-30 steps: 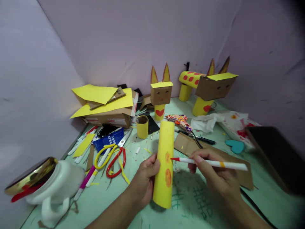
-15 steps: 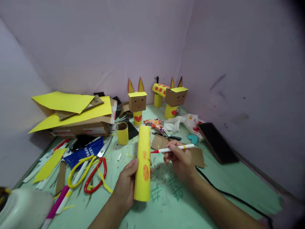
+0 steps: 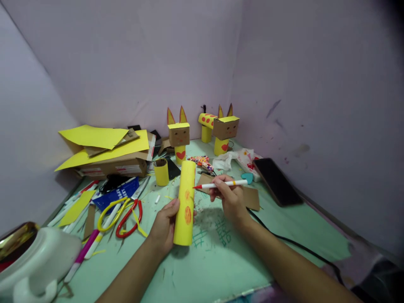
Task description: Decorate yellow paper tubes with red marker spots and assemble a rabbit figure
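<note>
My left hand [image 3: 167, 225] is closed around the lower part of a yellow paper tube [image 3: 185, 198], which stands tilted above the table. Orange-red oval spots mark the tube's near side, and more red shows at its right edge. Pinched in my right hand [image 3: 229, 195] is a white felt-tip marker [image 3: 221, 184] with a red tip. That tip is at the tube's right edge; whether it touches cannot be made out. Behind the tube stands a cardboard animal head [image 3: 179, 136] with pointed ears on a yellow neck. A second, spotted animal figure [image 3: 225, 128] stands to its right.
Scissors [image 3: 129, 210], markers [image 3: 83, 252] and paper scraps lie at left, before stacked yellow sheets [image 3: 94, 136] on a box. A short yellow tube [image 3: 161, 172] stands near the middle. At right are a phone [image 3: 277, 181] and a black cable [image 3: 293, 244]. A white jug [image 3: 41, 261] sits front left.
The camera view has shifted, so the scene sits further left at right and further right at left. Both hands keep their hold, and the marker tip is a little higher along the tube.
</note>
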{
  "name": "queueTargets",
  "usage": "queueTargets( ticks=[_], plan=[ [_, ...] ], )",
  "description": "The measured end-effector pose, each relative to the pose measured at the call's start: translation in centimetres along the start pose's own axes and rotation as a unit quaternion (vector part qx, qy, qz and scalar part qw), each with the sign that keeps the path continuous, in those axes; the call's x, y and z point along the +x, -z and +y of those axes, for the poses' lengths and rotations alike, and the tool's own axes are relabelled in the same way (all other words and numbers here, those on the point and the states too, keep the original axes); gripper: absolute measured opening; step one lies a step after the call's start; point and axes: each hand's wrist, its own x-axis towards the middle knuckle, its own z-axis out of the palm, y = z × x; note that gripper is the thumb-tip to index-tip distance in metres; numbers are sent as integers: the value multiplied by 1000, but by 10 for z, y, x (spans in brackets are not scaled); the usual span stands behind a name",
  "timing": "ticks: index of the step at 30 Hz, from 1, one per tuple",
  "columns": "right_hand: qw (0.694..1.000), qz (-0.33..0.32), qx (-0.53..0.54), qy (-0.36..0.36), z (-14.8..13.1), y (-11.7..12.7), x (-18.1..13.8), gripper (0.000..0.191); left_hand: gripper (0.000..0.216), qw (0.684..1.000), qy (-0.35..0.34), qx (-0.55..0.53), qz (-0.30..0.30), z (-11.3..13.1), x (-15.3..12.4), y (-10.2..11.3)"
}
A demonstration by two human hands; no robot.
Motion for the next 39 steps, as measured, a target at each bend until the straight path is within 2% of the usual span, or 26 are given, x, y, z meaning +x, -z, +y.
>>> queueTargets(
  ticks=[9,21,27,33,39],
  plan=[
    [999,-20,-19,29,-4,0,-2,18,20,1000,-13,14,-5,-1,2,-3],
    [997,-37,-54,28,-4,-3,-8,18,15,1000,-13,19,-6,-2,3,0],
    [996,-16,-84,32,-1,2,-9,22,14,1000,-2,28,10,-3,-1,3],
    [988,13,-156,4,1,6,-8,27,32,999,20,30,36,-2,2,4],
    [974,-34,-218,51,-1,11,-13,23,43,998,30,42,25,-3,9,7]
  ],
)
